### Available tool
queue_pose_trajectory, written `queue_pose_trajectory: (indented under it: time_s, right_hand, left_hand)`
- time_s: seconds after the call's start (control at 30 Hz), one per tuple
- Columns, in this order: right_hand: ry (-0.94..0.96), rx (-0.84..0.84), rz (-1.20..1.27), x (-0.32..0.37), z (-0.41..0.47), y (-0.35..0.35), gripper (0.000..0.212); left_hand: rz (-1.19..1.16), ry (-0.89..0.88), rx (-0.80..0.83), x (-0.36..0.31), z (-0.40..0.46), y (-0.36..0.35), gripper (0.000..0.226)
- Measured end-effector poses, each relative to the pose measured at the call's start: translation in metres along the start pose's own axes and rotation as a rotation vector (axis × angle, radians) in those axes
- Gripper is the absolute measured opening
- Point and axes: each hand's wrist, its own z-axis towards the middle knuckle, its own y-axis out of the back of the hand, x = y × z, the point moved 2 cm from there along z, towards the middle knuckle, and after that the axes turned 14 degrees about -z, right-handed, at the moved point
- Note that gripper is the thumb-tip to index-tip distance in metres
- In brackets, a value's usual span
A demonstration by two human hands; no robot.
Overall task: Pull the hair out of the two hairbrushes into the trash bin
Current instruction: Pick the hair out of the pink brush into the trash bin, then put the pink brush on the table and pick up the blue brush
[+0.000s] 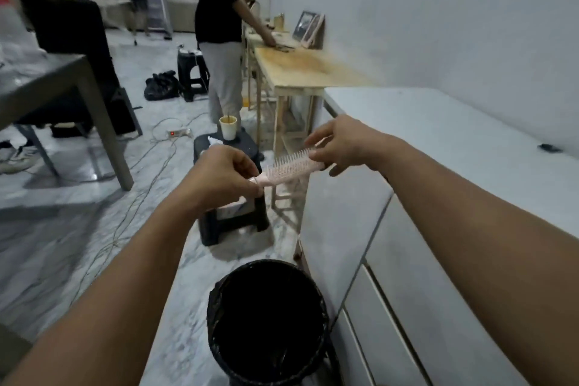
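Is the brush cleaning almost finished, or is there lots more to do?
Hard to call anything done: no hair shows in the pink hairbrush, and the black-lined trash bin is too dark inside to see into. In hand: the left hand holds the handle and the right hand is at the bristle end. Left: a second hairbrush, which isn't in view.

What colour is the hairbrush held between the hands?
Pale pink hairbrush, seen best in the head view.
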Motion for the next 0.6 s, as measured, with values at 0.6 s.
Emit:
queue_pose_trajectory:
  time_s: [0.6]
  right_hand:
    - [-0.448,-0.260,-0.138,-0.183,-0.186,0.189,0.022]
  left_hand:
    - [-0.001,-0.376,0.271,-0.203,-0.019,-0.242,0.029]
